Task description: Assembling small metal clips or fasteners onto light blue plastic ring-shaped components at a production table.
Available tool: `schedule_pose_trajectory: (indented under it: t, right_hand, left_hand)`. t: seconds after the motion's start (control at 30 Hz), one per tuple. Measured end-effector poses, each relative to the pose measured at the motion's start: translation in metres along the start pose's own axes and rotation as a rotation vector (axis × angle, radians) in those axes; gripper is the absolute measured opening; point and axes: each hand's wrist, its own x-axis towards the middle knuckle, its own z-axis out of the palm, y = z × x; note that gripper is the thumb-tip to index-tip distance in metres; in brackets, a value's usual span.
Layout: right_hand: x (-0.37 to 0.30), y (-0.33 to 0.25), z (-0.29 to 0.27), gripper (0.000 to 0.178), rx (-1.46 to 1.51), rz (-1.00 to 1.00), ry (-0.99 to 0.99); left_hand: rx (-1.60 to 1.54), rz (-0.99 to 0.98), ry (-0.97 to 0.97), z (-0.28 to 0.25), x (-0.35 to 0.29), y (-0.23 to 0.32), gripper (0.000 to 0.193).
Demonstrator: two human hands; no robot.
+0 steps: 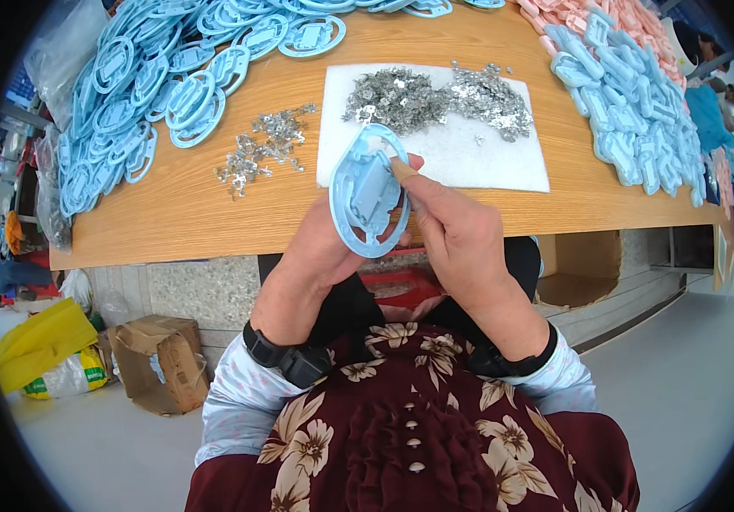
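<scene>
Two bare hands meet around a light-blue, oval, openwork plastic shell [369, 192], held tilted above the near edge of the wood-grain tabletop [196, 222]. The left hand [320, 239] is closed on its lower left side from behind; the right hand [461, 226] grips the other side, its thumb, wrapped in a tan covering [402, 170], pressed near the upper end of the shell's rectangular central recess. Whether a small part sits under that thumb cannot be told.

For good work, the left hand should back the shell directly behind the pressed spot, so the thin rim does not flex, and the thumb should push straight and evenly rather than sideways. Keeping the recess facing up makes any crooked seating easier to notice.

Beyond the shell, loose silver metal pieces [256, 158] lie to the left, and a white foam-like sheet [469, 162] bears larger silver heaps [397, 98]; lifting pieces singly would avoid tangles. Farther out are piled light-blue oval frames [115, 111] at left, light-blue oblong plastic parts [632, 111] at right, then pink plastic parts [640, 38].
</scene>
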Motion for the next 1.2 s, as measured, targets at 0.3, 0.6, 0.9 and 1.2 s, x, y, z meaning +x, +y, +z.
schedule_pose_trajectory:
  t: [0.3,0.6,0.9,1.2]
  right_hand:
    - [-0.01,0.004,-0.006,0.044,-0.291,-0.363,0.015]
    - [-0.023,0.029,-0.048,0.02,0.34,0.217,0.152]
    - [-0.063,0.046,-0.107,0.026,0.567,0.737,-0.107]
    - [-0.26,0.219,-0.19,0.035,-0.257,1.017,0.346]
  left_hand:
    - [0.004,-0.028,0.102,0.005,0.01,-0.011,0.053]
    - [-0.391,-0.332,-0.304,0.005,0.016,-0.013,0.063]
    - [-0.008,-0.698,-0.471,0.035,0.04,-0.086,0.053]
    - [0.852,-0.898,-0.247,-0.03,0.021,-0.128,0.051]
